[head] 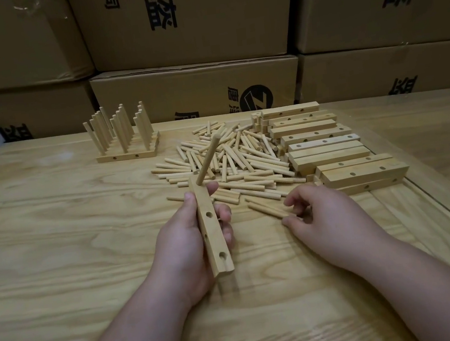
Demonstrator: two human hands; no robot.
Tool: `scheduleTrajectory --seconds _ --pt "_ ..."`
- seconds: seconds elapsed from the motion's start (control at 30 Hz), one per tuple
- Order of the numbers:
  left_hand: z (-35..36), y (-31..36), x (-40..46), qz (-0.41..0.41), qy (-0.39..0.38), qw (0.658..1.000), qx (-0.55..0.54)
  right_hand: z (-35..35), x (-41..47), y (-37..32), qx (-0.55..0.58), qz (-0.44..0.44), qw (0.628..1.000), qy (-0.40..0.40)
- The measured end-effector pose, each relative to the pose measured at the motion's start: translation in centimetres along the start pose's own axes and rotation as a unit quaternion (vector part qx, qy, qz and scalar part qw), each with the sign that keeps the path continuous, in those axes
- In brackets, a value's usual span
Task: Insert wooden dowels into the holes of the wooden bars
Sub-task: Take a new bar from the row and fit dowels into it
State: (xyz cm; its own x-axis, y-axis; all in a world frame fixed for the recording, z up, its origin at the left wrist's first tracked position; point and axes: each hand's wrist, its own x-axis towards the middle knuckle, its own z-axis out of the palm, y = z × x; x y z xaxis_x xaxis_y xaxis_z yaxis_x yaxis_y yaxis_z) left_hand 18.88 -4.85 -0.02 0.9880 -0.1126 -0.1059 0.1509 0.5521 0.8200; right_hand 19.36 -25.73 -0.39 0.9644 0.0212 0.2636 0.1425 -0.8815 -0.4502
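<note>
Fingers of the left hand (pixel 190 241) are curled round a wooden bar (pixel 212 227), one dowel (pixel 207 159) standing in its far hole. A loose dowel (pixel 268 209) is pinched by the right hand (pixel 319 212) beside the dowel pile (pixel 234 160) on the table (pixel 52 223).

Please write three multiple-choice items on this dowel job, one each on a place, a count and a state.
1. Where do the finished bars with upright dowels stand?
A. far left of the table
B. near right corner
C. on the boxes

2. How many dowels stand in the bar in the left hand?
A. none
B. one
C. three

3. What is the right hand doing?
A. resting flat and open
B. pinching a loose dowel
C. gripping a bar

Answers: 1 A, they stand left of the loose dowel pile. 2 B, a single dowel sticks up from the far end, other holes open. 3 B, its fingers curl round a dowel at the pile's near edge.
</note>
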Motion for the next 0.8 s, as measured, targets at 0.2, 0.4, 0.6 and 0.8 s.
scheduleTrajectory --seconds 0.2,0.4,0.6,0.8 --pt "-0.1 -0.2 0.2 0.001 0.006 1.0 0.006 -0.3 -0.2 -0.4 -0.068 -0.001 0.997 -0.025" --pt "-0.3 -0.4 0.5 0.01 0.018 1.0 0.023 -0.2 0.0 0.1 -0.051 -0.004 0.999 0.011" --pt "0.0 -0.4 0.5 0.028 0.025 0.997 0.069 -1.3 -1.2 -1.3 0.131 -0.136 0.978 0.087" --pt "0.3 -0.4 0.2 0.043 0.037 0.994 0.089 -1.1 -1.6 -1.6 0.16 -0.194 0.966 0.065"
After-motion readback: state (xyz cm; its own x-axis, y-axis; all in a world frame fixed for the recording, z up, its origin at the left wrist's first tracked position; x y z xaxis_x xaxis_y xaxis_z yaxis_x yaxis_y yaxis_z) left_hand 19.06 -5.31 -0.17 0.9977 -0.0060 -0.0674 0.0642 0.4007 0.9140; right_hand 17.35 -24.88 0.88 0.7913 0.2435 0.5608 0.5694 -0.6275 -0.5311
